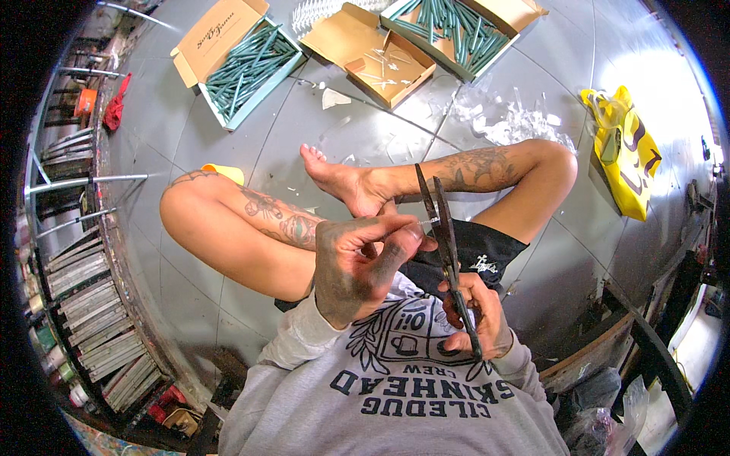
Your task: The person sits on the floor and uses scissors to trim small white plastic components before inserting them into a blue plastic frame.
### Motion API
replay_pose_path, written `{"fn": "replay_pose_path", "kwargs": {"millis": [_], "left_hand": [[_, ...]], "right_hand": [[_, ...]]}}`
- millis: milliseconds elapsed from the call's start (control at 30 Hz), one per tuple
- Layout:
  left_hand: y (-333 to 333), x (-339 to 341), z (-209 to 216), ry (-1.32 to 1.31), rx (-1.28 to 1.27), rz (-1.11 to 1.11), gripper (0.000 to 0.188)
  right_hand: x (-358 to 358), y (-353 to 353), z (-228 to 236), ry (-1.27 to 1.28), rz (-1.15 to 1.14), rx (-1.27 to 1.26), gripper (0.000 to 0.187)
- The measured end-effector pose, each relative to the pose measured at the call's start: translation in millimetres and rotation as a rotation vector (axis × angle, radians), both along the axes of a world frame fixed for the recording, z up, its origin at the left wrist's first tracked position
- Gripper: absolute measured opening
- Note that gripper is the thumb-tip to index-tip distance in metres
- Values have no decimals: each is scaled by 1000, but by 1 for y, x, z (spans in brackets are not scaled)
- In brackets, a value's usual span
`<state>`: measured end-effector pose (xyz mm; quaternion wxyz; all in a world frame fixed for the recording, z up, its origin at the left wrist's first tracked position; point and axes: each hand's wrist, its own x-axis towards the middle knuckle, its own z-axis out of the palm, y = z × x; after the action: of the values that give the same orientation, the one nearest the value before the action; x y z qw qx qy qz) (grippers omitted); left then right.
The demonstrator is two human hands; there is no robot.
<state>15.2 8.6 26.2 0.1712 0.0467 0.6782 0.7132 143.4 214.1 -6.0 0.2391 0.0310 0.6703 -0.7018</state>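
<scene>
My right hand (483, 315) is closed round the handles of a pair of dark metal scissors (447, 262), whose blades point up and away from me, slightly apart. My left hand (361, 262) pinches a small whitish strip with dark marks (430, 221). The strip's end reaches the scissor blades; whether it lies between them or just in front, I cannot tell. Both hands are raised above my lap, in front of my grey sweatshirt (411, 410) and crossed bare legs.
On the tiled floor ahead stand open boxes of green sticks, one box (296, 61) at left, another (477, 74) at right. Between them a brown cardboard box (395, 97) holds small white pieces. Transparent scraps (525, 121), a yellow bag (631, 163) and a left-hand rack (99, 304) surround me.
</scene>
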Motion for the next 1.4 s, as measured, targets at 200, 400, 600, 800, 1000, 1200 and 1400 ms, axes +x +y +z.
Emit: {"fn": "replay_pose_path", "kwargs": {"millis": [200,400,600,800,1000,1200,1400], "left_hand": [[3,3,0,-73,85,34,25],[0,0,9,-64,18,-14,30],[-2,3,-2,61,11,-19,37],[-1,9,-5,-50,111,10,34],[-3,10,0,-116,122,-7,31],[-2,13,-5,-177,103,-26,32],[2,13,0,-146,78,10,29]], "right_hand": [[2,-8,-7,34,-87,-101,93],[-5,-2,-7,59,-117,-83,95],[-7,1,-3,90,-44,-14,97],[-3,1,-4,67,-41,-24,98],[-3,0,0,43,-39,-19,96],[-1,0,-2,41,-52,-15,94],[-2,-2,-2,61,-61,-23,91]]}}
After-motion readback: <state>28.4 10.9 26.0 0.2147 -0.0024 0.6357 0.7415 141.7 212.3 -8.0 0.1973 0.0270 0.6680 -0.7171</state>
